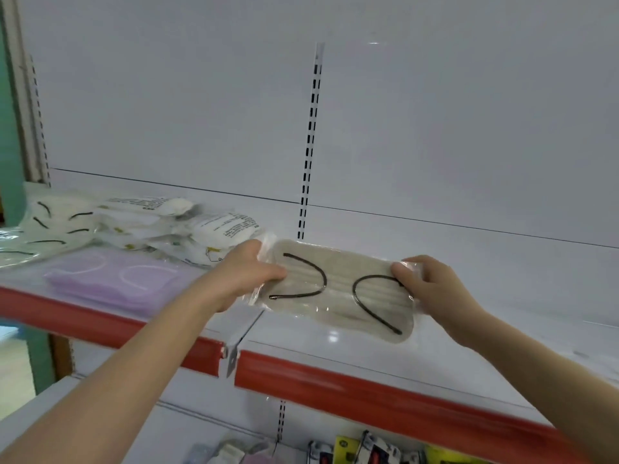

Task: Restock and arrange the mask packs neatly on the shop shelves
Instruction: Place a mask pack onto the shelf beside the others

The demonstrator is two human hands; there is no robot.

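Facing a white back panel (167,95), plain from edge to edge. Below it, spanning the view, a white shelf (469,296), edged in front with a red strip (368,393). Up the middle of the panel, a slotted upright (311,128). On the left half of the shelf, a loose pile of white packs (174,229) with printed labels at the back, pale packs with dark loops (50,226) at the far left, and a flat purple mask pack (114,279) nearer the front edge. Just right of the upright, low over the shelf, a beige mask pack (338,289) in clear wrap, dark ear loops uppermost; resting on the shelf or just above it, impossible to tell. Gripped at its left end by the left hand (248,272), thumb on top, fingers curled beneath. Pinched at its right end by the right hand (432,286), thumb likewise on top. Under the left wrist, a grey bracket (237,333) at the break in the strip. Along the bottom edge, blurred small goods (351,447) on a lower shelf.
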